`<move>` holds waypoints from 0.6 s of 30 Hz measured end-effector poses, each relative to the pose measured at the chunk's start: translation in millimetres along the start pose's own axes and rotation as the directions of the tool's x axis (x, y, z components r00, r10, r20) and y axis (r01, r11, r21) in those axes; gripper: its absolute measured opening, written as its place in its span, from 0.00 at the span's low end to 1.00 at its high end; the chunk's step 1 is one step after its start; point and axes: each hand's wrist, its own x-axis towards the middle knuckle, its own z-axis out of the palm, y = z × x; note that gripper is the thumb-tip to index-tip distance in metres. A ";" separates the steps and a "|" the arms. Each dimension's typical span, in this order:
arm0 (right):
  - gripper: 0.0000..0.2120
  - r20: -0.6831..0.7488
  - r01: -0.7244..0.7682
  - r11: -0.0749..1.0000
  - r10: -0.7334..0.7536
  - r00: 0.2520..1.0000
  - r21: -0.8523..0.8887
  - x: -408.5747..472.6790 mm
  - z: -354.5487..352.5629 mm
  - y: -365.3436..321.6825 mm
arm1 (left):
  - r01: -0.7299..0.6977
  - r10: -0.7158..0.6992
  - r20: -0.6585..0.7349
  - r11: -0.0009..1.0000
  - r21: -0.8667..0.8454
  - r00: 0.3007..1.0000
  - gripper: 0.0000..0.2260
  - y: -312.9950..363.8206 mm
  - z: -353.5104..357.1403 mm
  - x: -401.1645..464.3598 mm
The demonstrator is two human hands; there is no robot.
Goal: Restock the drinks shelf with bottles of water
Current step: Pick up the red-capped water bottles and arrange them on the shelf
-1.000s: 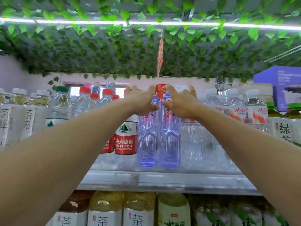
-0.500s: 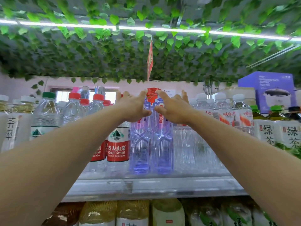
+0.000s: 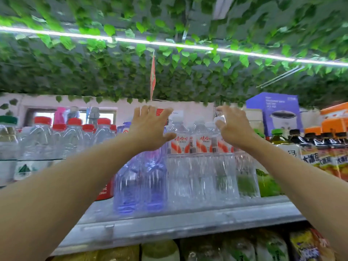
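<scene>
Two blue-tinted water bottles (image 3: 140, 183) stand side by side near the front of the metal drinks shelf (image 3: 169, 221). Right of them stand several clear water bottles with red-and-white labels (image 3: 199, 146). My left hand (image 3: 150, 129) is raised in front of the blue bottles' tops, fingers spread and straight, holding nothing. My right hand (image 3: 233, 127) hovers at the white caps of the clear bottles, fingers loosely bent; whether it touches a cap is blurred.
Red-capped water bottles (image 3: 71, 138) fill the shelf's left side. Tea and dark-capped drink bottles (image 3: 320, 155) stand at the right, with a purple box (image 3: 273, 112) behind. Bottles line the lower shelf (image 3: 207, 247). Green leaves hang overhead.
Both hands have let go of the blue bottles' tops and spread apart. My right hand moved right to the clear bottles. The view swung to the right.
</scene>
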 end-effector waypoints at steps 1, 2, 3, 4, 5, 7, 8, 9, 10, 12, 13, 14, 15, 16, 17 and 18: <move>0.20 -0.005 -0.022 1.000 0.022 1.000 -0.022 0.3 -2.3 11.3 | -0.023 0.024 -0.004 1.000 0.013 1.000 0.33 8.4 1.4 3.4; 0.20 -0.009 -0.037 0.999 0.037 0.999 -0.038 0.3 -4.3 21.0 | -0.046 0.046 0.003 0.999 0.023 0.999 0.32 16.3 2.8 7.1; 0.19 -0.007 -0.042 0.998 0.042 0.999 -0.046 -0.3 -6.0 27.7 | -0.065 0.064 0.019 0.997 0.032 0.998 0.32 23.6 3.8 10.7; 0.19 -0.005 -0.032 0.998 0.032 0.999 -0.048 -0.9 -6.7 31.6 | -0.079 0.077 0.046 0.996 0.042 0.996 0.32 29.8 5.5 14.5; 0.18 -0.007 -0.007 0.999 0.006 1.000 -0.049 -1.2 -6.2 33.0 | -0.088 0.084 0.081 0.995 0.050 0.993 0.32 35.2 6.7 17.8; 0.18 -0.012 0.061 0.996 -0.062 0.998 -0.066 -1.4 -1.9 29.9 | -0.093 0.081 0.173 0.994 0.064 0.982 0.32 41.9 9.0 21.9; 0.18 -0.016 0.084 0.993 -0.085 0.996 -0.080 -0.1 1.3 27.9 | -0.089 0.072 0.218 0.994 0.068 0.973 0.32 43.6 10.2 22.6; 0.19 -0.021 0.083 0.992 -0.085 0.996 -0.097 2.0 3.8 26.6 | -0.081 0.061 0.253 0.994 0.070 0.966 0.32 44.5 11.0 22.3; 0.19 -0.030 0.063 0.991 -0.067 0.997 -0.114 4.5 5.0 26.7 | -0.075 0.053 0.272 0.995 0.072 0.961 0.33 44.7 11.8 21.7; 0.20 -0.040 -0.008 0.993 0.004 0.999 -0.118 8.8 3.4 31.9 | -0.075 0.048 0.272 0.993 0.090 0.961 0.34 44.5 12.8 20.8; 0.20 -0.034 -0.051 0.994 0.048 0.998 -0.099 10.1 1.0 36.6 | -0.080 0.049 0.265 0.991 0.107 0.963 0.34 44.7 13.1 21.0; 0.20 -0.024 -0.095 0.993 0.094 0.995 -0.073 10.9 -1.9 42.4 | -0.084 0.049 0.259 0.989 0.123 0.965 0.35 44.8 13.9 21.4; 0.20 -0.007 -0.134 0.990 0.134 0.991 -0.047 11.2 -3.7 49.4 | -0.086 0.050 0.255 0.987 0.134 0.966 0.35 45.1 14.3 22.0; 0.20 0.011 -0.163 0.986 0.163 0.987 -0.022 11.3 -4.6 56.9 | -0.088 0.051 0.254 0.987 0.137 0.966 0.35 45.0 14.4 22.7; 0.20 0.026 -0.179 0.984 0.179 0.983 0.005 10.5 -4.8 63.9 | -0.087 0.051 0.257 0.987 0.132 0.965 0.35 44.9 14.3 23.5; 0.20 0.035 -0.190 0.981 0.188 0.981 0.040 9.2 -4.3 71.0 | -0.083 0.048 0.265 0.989 0.120 0.963 0.35 44.8 13.8 24.1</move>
